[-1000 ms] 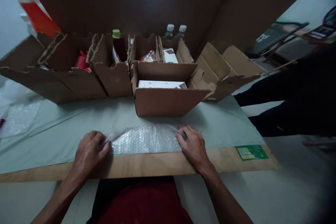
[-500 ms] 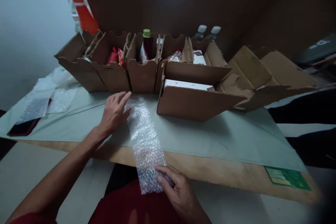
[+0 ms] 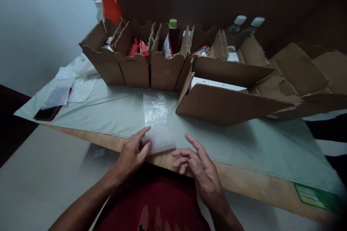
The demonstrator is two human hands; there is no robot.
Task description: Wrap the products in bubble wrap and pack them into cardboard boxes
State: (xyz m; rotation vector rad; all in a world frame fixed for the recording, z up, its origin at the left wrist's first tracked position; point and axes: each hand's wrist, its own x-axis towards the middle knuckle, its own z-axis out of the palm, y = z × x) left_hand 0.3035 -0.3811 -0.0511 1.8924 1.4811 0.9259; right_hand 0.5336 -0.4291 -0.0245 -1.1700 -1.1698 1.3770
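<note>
A strip of bubble wrap lies on the pale green cloth, its near part folded over at the table's front edge. My left hand touches the left side of that folded part, thumb and fingers apart around its edge. To the right of the wrap, my right hand is raised with its fingers spread and nothing in it. Behind the wrap stands a row of cardboard boxes. A larger cardboard box holding a white flat item is at the right.
At the left lie more bubble wrap pieces and a dark phone. An orange bottle and two white-capped bottles stand behind the boxes. Opened cardboard is at the right, with a green label on the front edge.
The near end of the bubble wrap is now folded over. My right hand has let go of it and opened. My left hand has moved nearer to me, and the view has shifted.
</note>
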